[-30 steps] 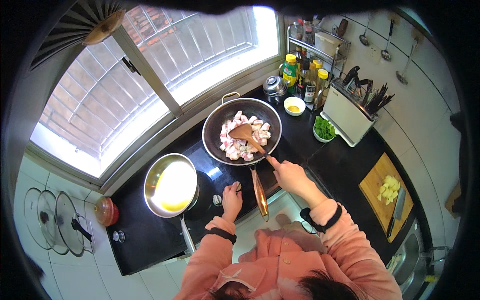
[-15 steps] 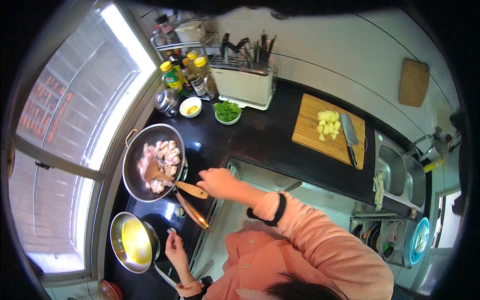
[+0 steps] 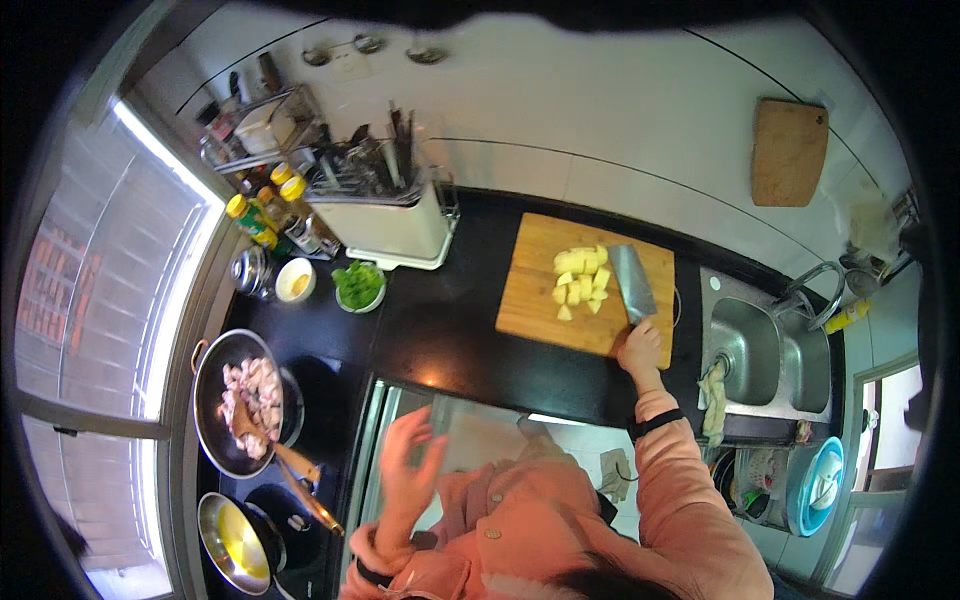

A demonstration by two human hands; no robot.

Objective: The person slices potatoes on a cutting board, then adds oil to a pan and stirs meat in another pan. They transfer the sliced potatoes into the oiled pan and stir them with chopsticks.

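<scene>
My right hand (image 3: 640,348) closes around the dark handle of a cleaver (image 3: 630,282), whose blade lies on the right side of a wooden cutting board (image 3: 528,290). Beside the blade sits a pile of pale yellow cubes, apparently potato (image 3: 578,278). In front of my body, near the counter edge, my left hand (image 3: 408,462) is raised with its fingers apart and nothing visible in it. To its left a frying pan (image 3: 206,405) holds chunks of pale pink meat (image 3: 260,392) with a wooden spatula (image 3: 245,425) resting in them.
A smaller steel pan (image 3: 208,538) with yellow oil stands nearer on the left. Behind are a bowl of chopped greens (image 3: 358,287), a small white bowl (image 3: 295,281), bottles (image 3: 262,222) and a utensil holder (image 3: 385,232). A double sink (image 3: 742,350) lies right of the board.
My right hand has left the spatula and moved right to the cleaver's handle. My left hand has come away from beside the oil pan. The view has shifted to the right.
</scene>
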